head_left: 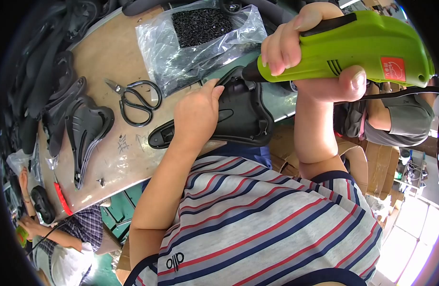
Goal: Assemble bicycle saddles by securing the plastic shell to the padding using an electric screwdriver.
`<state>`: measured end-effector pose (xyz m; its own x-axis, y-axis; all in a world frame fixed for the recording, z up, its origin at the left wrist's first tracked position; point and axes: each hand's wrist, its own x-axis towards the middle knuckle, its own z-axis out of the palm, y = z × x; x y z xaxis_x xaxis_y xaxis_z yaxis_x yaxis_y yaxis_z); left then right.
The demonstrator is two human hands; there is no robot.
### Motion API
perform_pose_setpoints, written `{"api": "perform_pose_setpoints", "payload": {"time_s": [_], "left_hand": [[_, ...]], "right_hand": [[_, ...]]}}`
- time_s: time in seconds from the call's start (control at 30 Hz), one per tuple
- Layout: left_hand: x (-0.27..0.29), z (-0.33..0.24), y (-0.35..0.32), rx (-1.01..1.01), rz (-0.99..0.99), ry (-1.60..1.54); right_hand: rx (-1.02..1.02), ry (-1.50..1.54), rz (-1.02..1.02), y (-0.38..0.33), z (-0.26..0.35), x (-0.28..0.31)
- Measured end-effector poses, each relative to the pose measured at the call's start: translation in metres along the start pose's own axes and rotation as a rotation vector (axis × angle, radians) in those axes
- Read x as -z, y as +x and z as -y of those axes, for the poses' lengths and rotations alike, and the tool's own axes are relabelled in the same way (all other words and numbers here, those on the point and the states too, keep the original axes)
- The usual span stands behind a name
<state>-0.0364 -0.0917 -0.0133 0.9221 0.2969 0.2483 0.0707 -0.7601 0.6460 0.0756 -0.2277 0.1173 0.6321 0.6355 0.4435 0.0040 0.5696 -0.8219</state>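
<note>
A black bicycle saddle (238,114) lies underside up at the table's edge, its narrow nose toward the left. My left hand (196,114) is closed over its side, thumb and fingers pressed to the rim. My right hand (310,52) wraps round a lime-green electric screwdriver (358,47) with a black trigger strip. The tool is held nearly level, its dark nose (252,71) at the far rim of the saddle's wide end. Whether the bit touches a screw there cannot be made out.
A clear plastic bag (157,52) of small black screws (203,26) lies beyond the saddle. Black-handled scissors (136,101), stacked saddle shells (86,124) and a red-handled tool (62,193) sit on the table (114,162). Co-workers are at lower left and right; cardboard boxes (381,167) stand at right.
</note>
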Motion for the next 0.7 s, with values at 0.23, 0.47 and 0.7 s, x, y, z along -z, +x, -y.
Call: {"api": "perform_pose_setpoints", "payload": {"time_s": [0.23,0.47,0.7], "left_hand": [[-0.002,-0.002,0.003,-0.057,-0.065,0.001],[-0.002,0.001,0.003,-0.001,-0.022,-0.020],[-0.005,0.003,0.002,-0.058,-0.101,0.006]], "right_hand": [[-0.021,-0.048,0.032,0.003,0.005,-0.002],[0.176,-0.047,0.666,0.031,-0.021,0.020],[0.142,-0.083,0.729,0.033,-0.014,0.019]]}}
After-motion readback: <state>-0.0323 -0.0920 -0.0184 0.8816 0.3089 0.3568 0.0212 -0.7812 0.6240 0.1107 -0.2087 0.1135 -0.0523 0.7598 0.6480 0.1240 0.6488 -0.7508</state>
